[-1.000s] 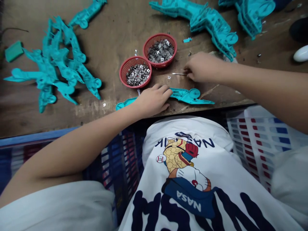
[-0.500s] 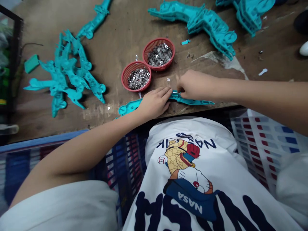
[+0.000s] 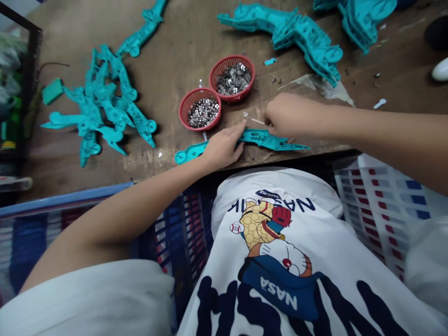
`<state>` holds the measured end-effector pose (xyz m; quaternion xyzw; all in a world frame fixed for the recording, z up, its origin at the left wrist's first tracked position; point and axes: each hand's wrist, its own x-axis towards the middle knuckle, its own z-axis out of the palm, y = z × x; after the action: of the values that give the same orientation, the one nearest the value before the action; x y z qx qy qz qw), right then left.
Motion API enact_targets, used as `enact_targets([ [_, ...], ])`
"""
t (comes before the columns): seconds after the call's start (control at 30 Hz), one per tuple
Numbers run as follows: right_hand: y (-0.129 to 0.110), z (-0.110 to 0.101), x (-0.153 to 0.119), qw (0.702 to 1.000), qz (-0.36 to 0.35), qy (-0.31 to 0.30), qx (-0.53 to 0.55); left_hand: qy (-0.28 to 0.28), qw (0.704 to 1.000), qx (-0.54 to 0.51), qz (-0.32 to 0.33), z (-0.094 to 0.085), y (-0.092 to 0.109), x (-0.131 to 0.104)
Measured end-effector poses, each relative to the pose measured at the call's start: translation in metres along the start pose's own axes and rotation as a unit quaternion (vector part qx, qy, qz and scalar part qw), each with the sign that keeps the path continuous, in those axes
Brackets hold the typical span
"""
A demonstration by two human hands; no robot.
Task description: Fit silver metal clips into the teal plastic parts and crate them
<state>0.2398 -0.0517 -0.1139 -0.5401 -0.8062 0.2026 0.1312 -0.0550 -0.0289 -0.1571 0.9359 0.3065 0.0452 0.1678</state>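
Observation:
A long teal plastic part (image 3: 261, 137) lies along the table's front edge. My left hand (image 3: 224, 145) grips it around the middle, with the fingers over it and the thumb at its near side. My right hand (image 3: 289, 115) is closed just above the part's right half, pinching a thin pale strip (image 3: 258, 121) that points left. Behind my hands stand two red baskets, one with small shiny metal pieces (image 3: 203, 113), the other with metal clips (image 3: 234, 79). A small metal clip (image 3: 245, 114) lies on the table.
Several teal parts (image 3: 105, 100) are piled on the left of the table (image 3: 189, 42). Stacked teal parts (image 3: 290, 28) lie at the back right. A white key-shaped piece (image 3: 380, 103) is at the right. Plastic crates (image 3: 381, 210) stand below the edge.
My right hand has lifted slightly away from the teal part and moved right. The thin pale strip now shows at its fingertips. More of the part's middle is uncovered.

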Motion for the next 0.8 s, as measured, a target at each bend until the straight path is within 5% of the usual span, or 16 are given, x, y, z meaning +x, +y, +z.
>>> enact_targets([
  [0.13, 0.009, -0.012, 0.004, 0.997, 0.011, 0.028, 0.065, -0.010, 0.999, 0.033, 0.037, 0.004, 0.002, 0.000],
  [0.27, -0.008, -0.010, 0.002, 0.991, 0.018, 0.023, 0.128, -0.019, 0.999, 0.027, 0.031, 0.004, 0.003, 0.005],
  [0.53, -0.060, -0.029, -0.007, 0.997, 0.038, -0.060, -0.019, -0.017, 0.999, 0.032, 0.029, 0.003, 0.004, 0.008],
  [0.63, -0.046, -0.025, -0.008, 0.998, 0.014, -0.060, -0.028, -0.021, 0.998, 0.040, 0.039, 0.001, 0.005, 0.010],
  [0.8, 0.012, -0.009, 0.005, 0.996, -0.011, -0.030, -0.085, -0.023, 0.999, 0.035, -0.001, -0.006, 0.009, 0.014],
])
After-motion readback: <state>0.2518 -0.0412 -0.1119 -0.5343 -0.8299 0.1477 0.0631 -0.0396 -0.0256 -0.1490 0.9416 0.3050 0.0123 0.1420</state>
